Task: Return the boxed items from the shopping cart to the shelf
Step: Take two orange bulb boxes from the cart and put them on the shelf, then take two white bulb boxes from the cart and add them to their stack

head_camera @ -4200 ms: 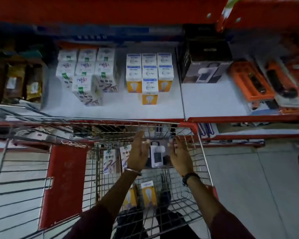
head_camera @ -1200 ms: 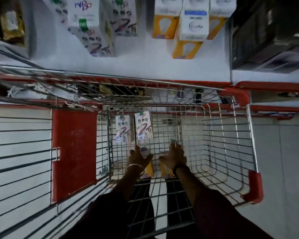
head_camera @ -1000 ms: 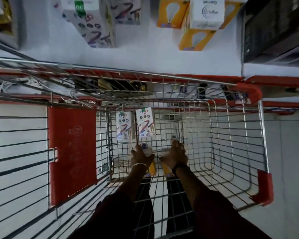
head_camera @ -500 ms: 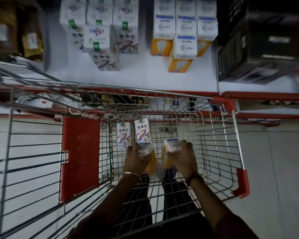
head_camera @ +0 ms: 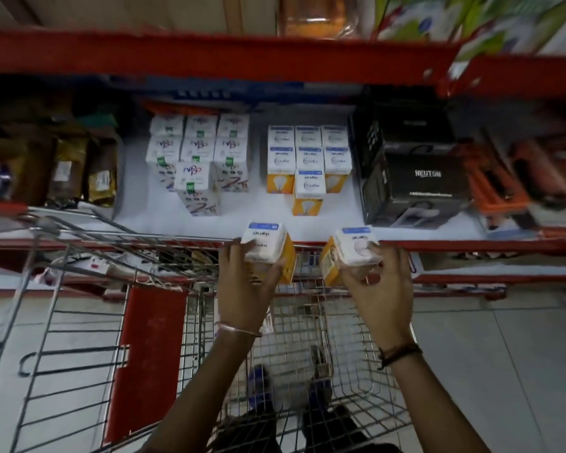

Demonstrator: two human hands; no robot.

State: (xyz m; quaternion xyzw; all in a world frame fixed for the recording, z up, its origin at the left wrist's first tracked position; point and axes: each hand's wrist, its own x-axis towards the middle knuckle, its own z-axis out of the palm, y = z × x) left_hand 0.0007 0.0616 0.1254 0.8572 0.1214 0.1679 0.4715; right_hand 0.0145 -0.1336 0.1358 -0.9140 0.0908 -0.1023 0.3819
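Observation:
My left hand (head_camera: 244, 289) grips a white and yellow bulb box (head_camera: 268, 245). My right hand (head_camera: 378, 289) grips a second bulb box (head_camera: 353, 248) of the same kind. Both boxes are held above the far rim of the wire shopping cart (head_camera: 307, 325), just short of the red front edge of the white shelf (head_camera: 209, 220). On that shelf stands a group of matching bulb boxes (head_camera: 307, 165), directly beyond my hands. My left arm hides most of a white patterned box in the cart.
White patterned boxes (head_camera: 198, 158) are stacked left of the bulb boxes. A large black box (head_camera: 412, 178) stands to their right, orange packs (head_camera: 504, 191) further right, brown packets (head_camera: 76, 171) at the far left. A red upper shelf (head_camera: 209, 57) overhangs. A red cart flap (head_camera: 147, 361) hangs at the left.
Both hands took a bulb box each from the cart floor and lifted them up to the cart's far rim, towards the shelf. The view tilted up to the shelf.

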